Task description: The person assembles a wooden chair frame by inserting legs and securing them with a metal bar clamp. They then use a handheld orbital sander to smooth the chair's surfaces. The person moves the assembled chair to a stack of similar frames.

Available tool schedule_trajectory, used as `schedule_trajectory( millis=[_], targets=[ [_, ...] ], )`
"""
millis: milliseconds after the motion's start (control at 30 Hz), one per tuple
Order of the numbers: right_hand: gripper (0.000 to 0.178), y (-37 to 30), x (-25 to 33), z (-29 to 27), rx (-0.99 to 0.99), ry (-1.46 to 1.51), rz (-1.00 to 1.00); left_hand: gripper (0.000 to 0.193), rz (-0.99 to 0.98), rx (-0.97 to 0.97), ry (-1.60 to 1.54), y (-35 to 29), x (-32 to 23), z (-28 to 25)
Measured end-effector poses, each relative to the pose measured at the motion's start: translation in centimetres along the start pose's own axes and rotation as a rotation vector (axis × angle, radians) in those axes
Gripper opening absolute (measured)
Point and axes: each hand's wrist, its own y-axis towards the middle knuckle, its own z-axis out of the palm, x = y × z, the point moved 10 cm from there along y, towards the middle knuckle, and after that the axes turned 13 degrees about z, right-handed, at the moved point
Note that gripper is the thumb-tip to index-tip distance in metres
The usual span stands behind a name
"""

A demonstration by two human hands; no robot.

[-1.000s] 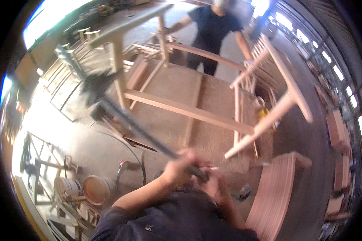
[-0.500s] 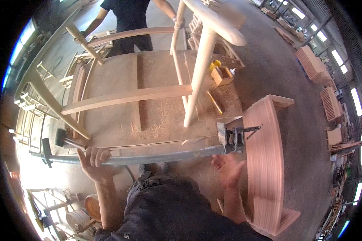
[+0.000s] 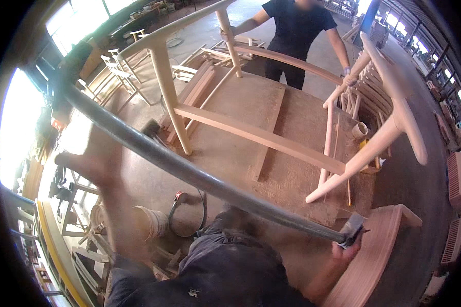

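Right hand [image 3: 349, 249], lower right of the frame: fingers curled around the end of the bar clamp, just below its metal block.
Left hand [image 3: 101, 162], left of the frame: blurred, thumb spread wide, nothing seen in the palm; whether its fingertips touch the bar cannot be told.
Bar clamp [image 3: 205, 185]: long, grey, slanting from upper left to lower right, nearer the camera than the table.
Curved wooden piece [image 3: 381, 245], lower right: reddish, just beside the right hand.
Bucket [image 3: 152, 223], lower left, with a hose [image 3: 172, 217] beside it.
Worktable [image 3: 307, 112], centre to right, bearing a pale wooden frame [image 3: 261, 140] with two cross rails.
Co-worker [image 3: 302, 38], top of the frame: both hands on the wooden frame.
Hazards, as judged: gripped surely at one end only, the bar's weight could swing its far end against the wooden frame; a slip of the right hand could drop the block onto the curved piece and dent it.
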Motion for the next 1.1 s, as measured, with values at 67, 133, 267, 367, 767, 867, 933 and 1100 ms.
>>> schedule_trajectory(
  millis=[67, 133, 267, 367, 767, 867, 933, 1100],
  targets=[
    [0.037, 0.9, 1.6, -1.0, 0.023, 0.022, -0.012, 0.144, 0.147, 0.052, 0.006, 5.4, -8.7, -3.9],
    [0.037, 2.1, 1.7, 0.2, 0.027, -0.079, 0.034, 0.126, 0.167, -0.056, -0.041, 6.6, -9.4, -6.4],
    [0.044, 1.9, 0.2, 5.1, -0.387, -0.620, -0.206, 0.077, 0.124, -0.531, -0.032, 2.7, -5.9, -23.3],
    [0.045, 3.0, -1.3, 9.3, -0.489, -0.534, -0.104, 0.060, 0.097, -0.564, 0.376, 0.0, 2.0, -28.2],
    [0.030, 7.3, 4.9, 2.9, -0.686, -0.578, -0.021, 0.071, -0.154, -0.943, 0.251, -5.6, 18.2, -38.8],
    [0.026, 9.3, 6.5, 2.4, -0.655, -0.546, 0.031, 0.068, -0.192, -0.909, 0.371, -3.7, 19.1, -36.1],
    [0.026, 9.5, 6.1, 3.2, -0.657, -0.559, 0.020, 0.066, -0.201, -0.941, 0.432, -3.6, 18.3, -34.6],
    [0.022, 8.5, 5.5, 2.3, -0.681, -0.595, 0.044, 0.067, -0.231, -0.921, 0.509, -3.9, 17.1, -35.3]
  ],
)
